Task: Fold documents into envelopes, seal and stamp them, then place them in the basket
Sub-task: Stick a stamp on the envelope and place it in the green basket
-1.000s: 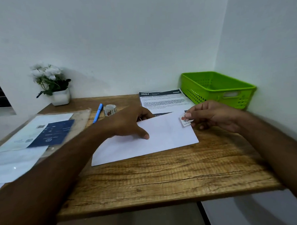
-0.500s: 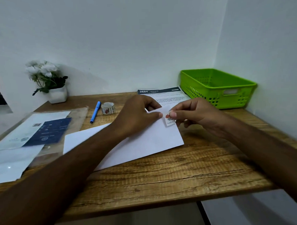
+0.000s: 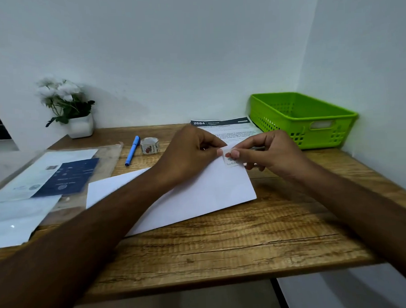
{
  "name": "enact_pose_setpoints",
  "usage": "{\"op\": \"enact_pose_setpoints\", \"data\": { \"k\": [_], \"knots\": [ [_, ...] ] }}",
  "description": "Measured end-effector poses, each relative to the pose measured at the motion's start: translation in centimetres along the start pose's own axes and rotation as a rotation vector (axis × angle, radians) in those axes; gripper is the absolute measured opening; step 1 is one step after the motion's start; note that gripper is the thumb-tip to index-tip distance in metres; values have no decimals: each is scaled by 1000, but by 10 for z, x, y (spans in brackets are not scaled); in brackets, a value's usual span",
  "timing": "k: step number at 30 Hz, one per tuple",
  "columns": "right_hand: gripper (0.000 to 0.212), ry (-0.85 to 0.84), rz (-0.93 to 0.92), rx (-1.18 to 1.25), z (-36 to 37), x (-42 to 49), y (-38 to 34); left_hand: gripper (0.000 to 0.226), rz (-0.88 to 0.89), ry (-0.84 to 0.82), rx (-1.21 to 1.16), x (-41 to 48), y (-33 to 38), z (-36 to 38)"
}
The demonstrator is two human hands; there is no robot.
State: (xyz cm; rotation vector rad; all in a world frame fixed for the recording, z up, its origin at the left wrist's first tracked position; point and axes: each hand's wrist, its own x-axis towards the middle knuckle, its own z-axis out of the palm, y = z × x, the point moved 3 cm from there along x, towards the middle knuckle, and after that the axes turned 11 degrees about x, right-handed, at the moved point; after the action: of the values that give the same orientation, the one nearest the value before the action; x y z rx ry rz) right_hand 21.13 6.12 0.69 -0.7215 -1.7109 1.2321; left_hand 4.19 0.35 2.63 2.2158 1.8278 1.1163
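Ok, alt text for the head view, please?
The left hand and right hand pinch a stamp at the far corner of a white envelope on a wooden desk. A green basket stands back right, a blue pen back left.

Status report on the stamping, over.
Left hand and right hand both pinching the stamp. Stamp at the far right corner of the envelope, which lies flat on the table. Nothing blocking the green basket.

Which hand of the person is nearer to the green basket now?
The right hand. It pinches the stamp a little to the left of the green basket, in front of its near wall. The left hand holds the stamp's other edge, farther left.
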Motion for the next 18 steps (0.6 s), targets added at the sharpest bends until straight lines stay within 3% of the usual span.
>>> {"op": "enact_pose_setpoints", "data": {
  "k": [18],
  "knots": [
    [13, 107, -89, -102, 1, 2, 4, 18, -20, 18, -26, -3, 2, 3]
  ]
}}
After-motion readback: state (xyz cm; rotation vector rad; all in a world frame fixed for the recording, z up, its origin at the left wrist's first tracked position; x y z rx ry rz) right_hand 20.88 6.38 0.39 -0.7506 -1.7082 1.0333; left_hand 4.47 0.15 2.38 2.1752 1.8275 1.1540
